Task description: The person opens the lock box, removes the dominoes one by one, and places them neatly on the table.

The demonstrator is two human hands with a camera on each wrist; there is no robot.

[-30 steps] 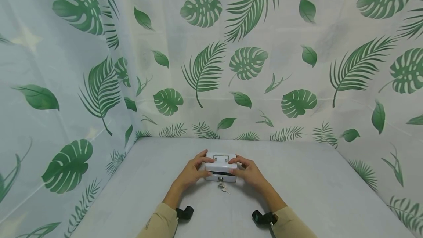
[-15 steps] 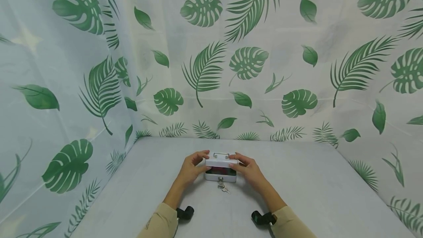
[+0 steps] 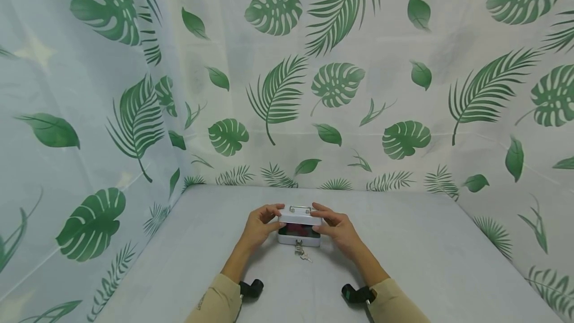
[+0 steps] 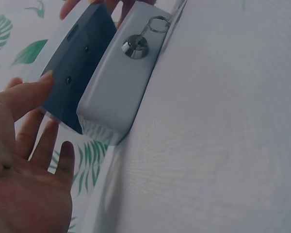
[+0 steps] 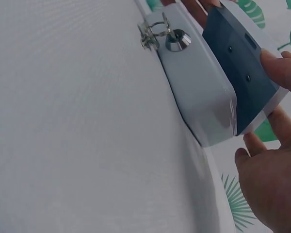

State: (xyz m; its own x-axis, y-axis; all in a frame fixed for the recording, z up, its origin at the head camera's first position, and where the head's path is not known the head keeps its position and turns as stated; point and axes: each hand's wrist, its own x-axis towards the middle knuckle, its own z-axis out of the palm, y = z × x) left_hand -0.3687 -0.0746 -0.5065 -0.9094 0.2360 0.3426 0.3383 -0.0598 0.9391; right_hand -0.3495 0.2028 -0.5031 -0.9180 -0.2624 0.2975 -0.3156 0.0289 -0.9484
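A small white cash box (image 3: 287,240) stands on the white-covered table, its lid (image 3: 300,217) partly raised. My left hand (image 3: 259,224) grips the lid's left end, thumb at the front edge and fingers behind. At the other end my right hand (image 3: 338,227) holds the lid the same way. Through the gap a dark interior with something red (image 3: 296,229) shows; its kind is hidden. The lid's dark inner face (image 4: 82,63) appears in the left wrist view. A key sits in the round lock (image 5: 178,41), with more keys (image 5: 149,36) hanging from its ring.
The table (image 3: 202,243) is covered in plain white cloth. Leaf-patterned sheets (image 3: 287,113) rise behind it and along the left side. Dark wrist cameras (image 3: 253,289) are strapped to both forearms.
Both hands have lifted the lid's front edge, tilting it back. The gap above the box's front has widened and the red inside has come into view. The base and keys stay put.
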